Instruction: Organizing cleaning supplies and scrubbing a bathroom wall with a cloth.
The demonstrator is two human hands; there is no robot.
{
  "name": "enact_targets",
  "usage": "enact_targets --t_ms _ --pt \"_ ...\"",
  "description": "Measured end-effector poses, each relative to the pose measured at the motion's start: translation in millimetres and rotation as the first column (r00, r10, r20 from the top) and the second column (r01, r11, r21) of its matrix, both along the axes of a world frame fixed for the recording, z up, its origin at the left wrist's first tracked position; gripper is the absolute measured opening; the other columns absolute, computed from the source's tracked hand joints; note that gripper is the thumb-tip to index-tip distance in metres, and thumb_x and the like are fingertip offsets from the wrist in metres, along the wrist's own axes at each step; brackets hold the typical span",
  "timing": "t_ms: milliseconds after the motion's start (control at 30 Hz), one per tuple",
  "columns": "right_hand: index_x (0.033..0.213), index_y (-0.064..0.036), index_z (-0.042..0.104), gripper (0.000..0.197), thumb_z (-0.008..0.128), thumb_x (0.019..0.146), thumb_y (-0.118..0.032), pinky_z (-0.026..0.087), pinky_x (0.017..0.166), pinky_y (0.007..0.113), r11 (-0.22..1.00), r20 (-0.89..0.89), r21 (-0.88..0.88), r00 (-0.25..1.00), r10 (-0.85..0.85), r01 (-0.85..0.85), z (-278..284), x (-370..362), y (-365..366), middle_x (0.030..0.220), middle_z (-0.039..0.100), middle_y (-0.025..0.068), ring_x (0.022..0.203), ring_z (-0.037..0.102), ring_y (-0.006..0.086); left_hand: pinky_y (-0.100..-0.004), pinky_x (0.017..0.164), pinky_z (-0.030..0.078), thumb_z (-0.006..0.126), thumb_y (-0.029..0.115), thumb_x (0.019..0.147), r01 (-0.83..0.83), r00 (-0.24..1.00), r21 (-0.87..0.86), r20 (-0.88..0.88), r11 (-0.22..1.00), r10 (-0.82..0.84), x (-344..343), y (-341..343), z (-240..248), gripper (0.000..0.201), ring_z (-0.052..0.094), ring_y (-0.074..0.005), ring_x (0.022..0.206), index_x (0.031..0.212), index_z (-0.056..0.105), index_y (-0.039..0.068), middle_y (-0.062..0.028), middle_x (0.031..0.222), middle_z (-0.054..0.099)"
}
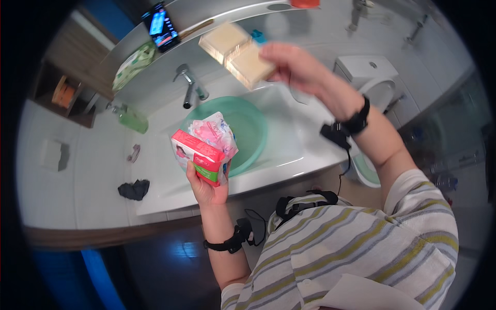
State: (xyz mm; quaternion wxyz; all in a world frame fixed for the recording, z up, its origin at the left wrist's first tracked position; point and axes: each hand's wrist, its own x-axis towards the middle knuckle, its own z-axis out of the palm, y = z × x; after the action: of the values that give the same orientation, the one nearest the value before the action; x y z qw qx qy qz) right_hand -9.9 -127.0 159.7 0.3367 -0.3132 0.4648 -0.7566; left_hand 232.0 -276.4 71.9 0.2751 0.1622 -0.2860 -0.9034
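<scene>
My left hand [206, 190] is closed round a small red, white and green box [199, 157]. Crumpled pink and white plastic wrapping [213, 132] is bunched against the box's far side, over a green basin [251, 147]. Up to the right, my right hand [297, 64] grips one end of a flat, cream-coloured case with two square halves [237, 54]. Motion smears it a little, and its exact kind is unclear. The case is raised above the sink's back edge, apart from the box. The fingertips under the box are partly hidden.
The basin sits in a white sink [284, 124], beside a chrome faucet [190, 88]. A green pump bottle [133, 119], a dark cloth [134, 189] and a pink hair tie [134, 153] lie left. Behind are a lit phone [161, 28] and a green wipes pack [133, 66]; a toilet [380, 93] stands right.
</scene>
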Motion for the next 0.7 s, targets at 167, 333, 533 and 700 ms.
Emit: enact_targets --t_ms 167,333,533,700 --pt "0.105 -0.0043 0.054 0.021 0.056 0.086 -0.014 0.052 0.075 0.026 0.981 0.192 0.15 0.969 -0.153 0.125 -52 72 59 0.097 0.06 0.0045 0.086 0.06 0.0112 -0.0551 0.099 0.035 0.057 0.047 0.079 0.264 0.963 0.015 0.054 0.965 -0.264 -32 10 -23 0.064 0.041 -0.0308 0.122 0.132 0.036 0.018 -0.0072 0.133 0.042" --pt "0.114 -0.0051 0.049 0.028 0.054 0.088 -0.014 0.053 0.071 0.027 0.93 0.234 0.283 0.924 -0.303 0.233 -70 96 132 0.104 0.059 0.0047 0.089 0.06 0.0114 -0.0514 0.096 0.039 0.053 0.045 0.083 0.507 0.862 -0.008 -0.017 0.862 -0.507 -62 50 -51 0.062 0.044 -0.0281 0.119 0.133 0.034 0.014 -0.0071 0.13 0.045" --pt "0.121 -0.0062 0.044 0.036 0.053 0.087 -0.012 0.051 0.062 0.024 0.864 0.153 0.362 0.892 -0.426 0.35 -85 102 213 0.105 0.06 0.0028 0.09 0.059 0.009 -0.0429 0.097 0.041 0.057 0.03 0.086 0.684 0.725 -0.055 -0.061 0.727 -0.686 -83 137 -60 0.06 0.049 -0.0265 0.115 0.133 0.031 0.004 -0.0116 0.127 0.048" --pt "0.125 -0.0075 0.042 0.039 0.052 0.087 -0.01 0.049 0.062 0.022 0.78 0.093 0.445 0.844 -0.528 0.439 -108 87 301 0.105 0.06 0.0022 0.087 0.059 0.0074 -0.0375 0.091 0.044 0.06 0.02 0.083 0.733 0.68 -0.152 0.144 0.663 -0.719 -114 237 -53 0.055 0.054 -0.022 0.106 0.128 0.034 0.001 -0.0102 0.119 0.051"
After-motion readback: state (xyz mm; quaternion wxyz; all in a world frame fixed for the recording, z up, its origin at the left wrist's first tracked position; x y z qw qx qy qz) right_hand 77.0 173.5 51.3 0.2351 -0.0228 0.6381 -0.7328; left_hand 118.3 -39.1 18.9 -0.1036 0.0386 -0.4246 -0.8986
